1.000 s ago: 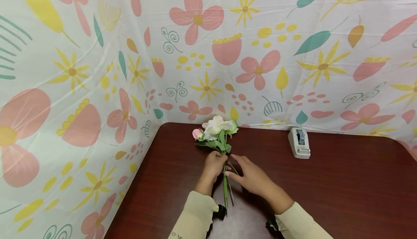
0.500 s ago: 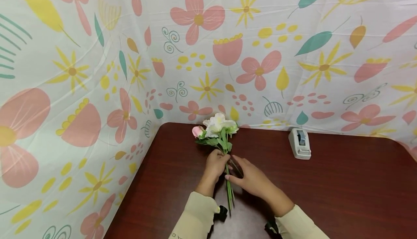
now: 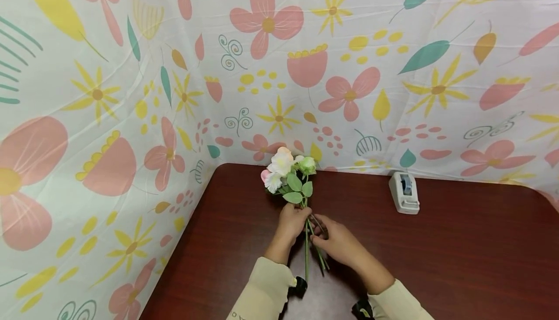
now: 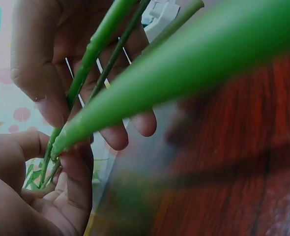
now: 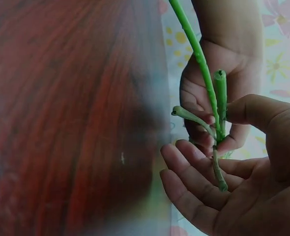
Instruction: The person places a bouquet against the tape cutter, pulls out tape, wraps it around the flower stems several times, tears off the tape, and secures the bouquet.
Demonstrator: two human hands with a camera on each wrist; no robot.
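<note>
My left hand (image 3: pixel 293 223) pinches several artificial flowers together just below their leaves, over the table. Their heads point away from me: a large white bloom (image 3: pixel 281 162), a pale green-white bloom (image 3: pixel 307 166) and a pink bud (image 3: pixel 264 175), partly covered. Green stems (image 3: pixel 307 257) spread out below that grip. My right hand (image 3: pixel 338 242) is at the right of the stems, its thumb touching one. In the right wrist view, its fingers (image 5: pixel 194 182) lie loosely extended behind the cut stem ends. The left wrist view has one thick stem (image 4: pixel 184 64) close up, crossing the frame.
A white tape dispenser (image 3: pixel 403 192) stands at the back of the dark red-brown wooden table (image 3: pixel 458 252). Flower-printed cloth (image 3: pixel 384 68) hangs behind and to the left. Black devices (image 3: pixel 298 287) are strapped at both wrists.
The flower heads have turned within my left hand, and the pale green bloom now shows more fully. Some stem ends have swung right, apart from one stem. Both hands have shifted slightly right.
</note>
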